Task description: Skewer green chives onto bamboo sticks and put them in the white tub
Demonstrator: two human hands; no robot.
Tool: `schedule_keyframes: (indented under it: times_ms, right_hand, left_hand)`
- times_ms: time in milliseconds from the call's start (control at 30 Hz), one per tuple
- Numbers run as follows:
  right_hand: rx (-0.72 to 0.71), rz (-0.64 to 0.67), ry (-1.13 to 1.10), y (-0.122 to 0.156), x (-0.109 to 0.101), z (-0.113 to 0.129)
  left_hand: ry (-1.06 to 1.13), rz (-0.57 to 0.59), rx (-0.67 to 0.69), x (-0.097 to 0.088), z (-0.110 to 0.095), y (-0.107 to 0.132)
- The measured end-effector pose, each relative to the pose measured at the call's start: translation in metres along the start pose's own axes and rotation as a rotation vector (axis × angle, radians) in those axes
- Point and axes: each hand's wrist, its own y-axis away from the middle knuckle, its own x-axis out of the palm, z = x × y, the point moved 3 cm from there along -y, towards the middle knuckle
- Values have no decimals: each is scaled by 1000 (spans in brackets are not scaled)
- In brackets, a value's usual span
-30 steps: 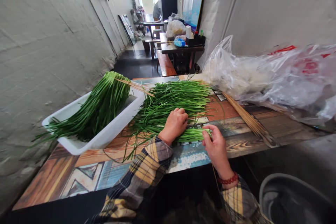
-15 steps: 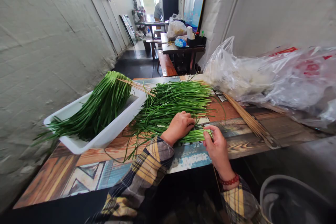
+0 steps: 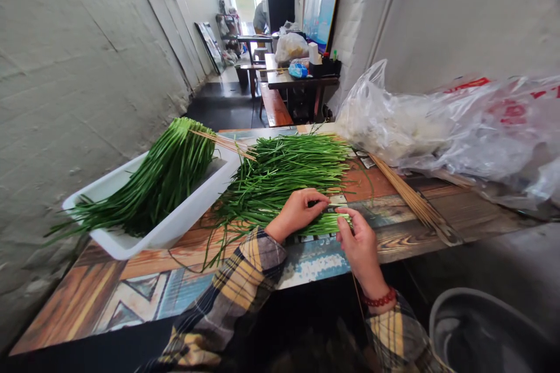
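Observation:
A loose pile of green chives (image 3: 284,172) lies across the patterned table (image 3: 144,285). My left hand (image 3: 297,210) rests on the near side of the pile, its fingers pinched on a few chive stalks. My right hand (image 3: 359,242) is closed on the cut ends of a small chive bunch (image 3: 326,224) lying along the table's near edge. A thin bamboo skewer runs down from my right hand past my wrist. Both sleeves are yellow-and-grey plaid, and a red bead bracelet circles my right wrist.
A white tray (image 3: 175,224) at the left holds skewered chives (image 3: 161,183). Loose bamboo skewers (image 3: 411,198) lie to the right, beside large plastic bags (image 3: 455,128). A grey bucket (image 3: 485,329) stands at lower right. Benches, tables and a person are far down the corridor.
My left hand slid right along the pile and drew its fingers into a pinch on a few stalks. My right hand stayed on the bunch ends.

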Motion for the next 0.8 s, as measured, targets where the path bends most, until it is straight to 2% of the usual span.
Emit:
schedule_keyframes:
  times_ms: [300,500,800]
  right_hand:
    - [-11,-12,19,0,0,1]
    - [-17,-16,17,0,0,1]
    - [-28,12,49,0,-1,3]
  left_hand:
    - [91,85,-4,4,-1,1]
    - [63,49,14,2,-4,1]
    - [99,34,-39,2,-3,2]
